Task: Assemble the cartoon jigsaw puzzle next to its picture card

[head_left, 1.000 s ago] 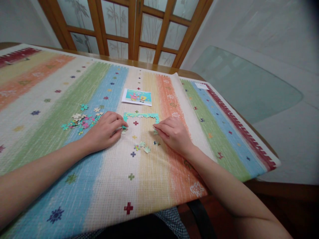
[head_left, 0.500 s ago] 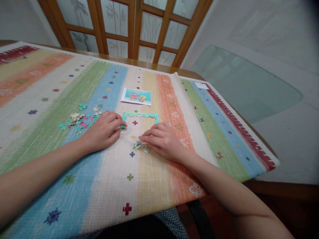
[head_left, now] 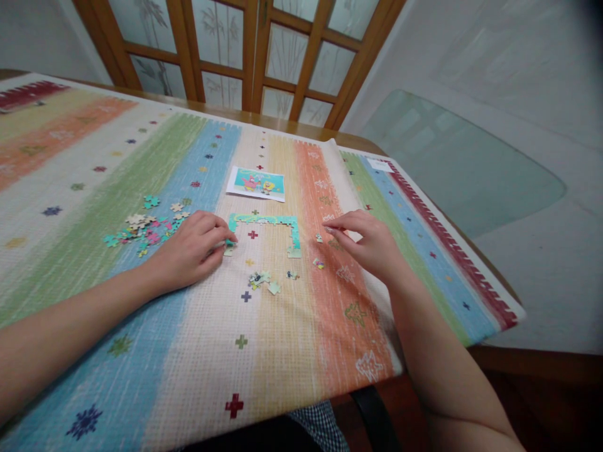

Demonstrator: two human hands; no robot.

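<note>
My left hand (head_left: 198,246) rests on the cloth, fingers curled together. Its fingertips press on the left side of a partly joined jigsaw puzzle (head_left: 264,220), whose teal border pieces form an upside-down U. My right hand (head_left: 370,242) is off to the right of the puzzle, thumb and fingers pinched on a small puzzle piece (head_left: 328,230), mostly hidden. Just beside those fingertips lie a loose light piece (head_left: 319,238) and a colourful piece (head_left: 319,264). Below the border sit a small cluster of pale pieces (head_left: 260,278) and a dark-patterned piece (head_left: 293,275).
A pile of mixed puzzle pieces (head_left: 141,229) lies left of my left hand. The printed reference picture (head_left: 259,183) lies beyond the puzzle. A striped tablecloth (head_left: 207,351) covers the table, with a white paper slip (head_left: 379,165) at its far right.
My right hand has moved right and away from the pale cluster, uncovering the border's right side and nearby loose pieces. The left hand stays at the border's left side.
</note>
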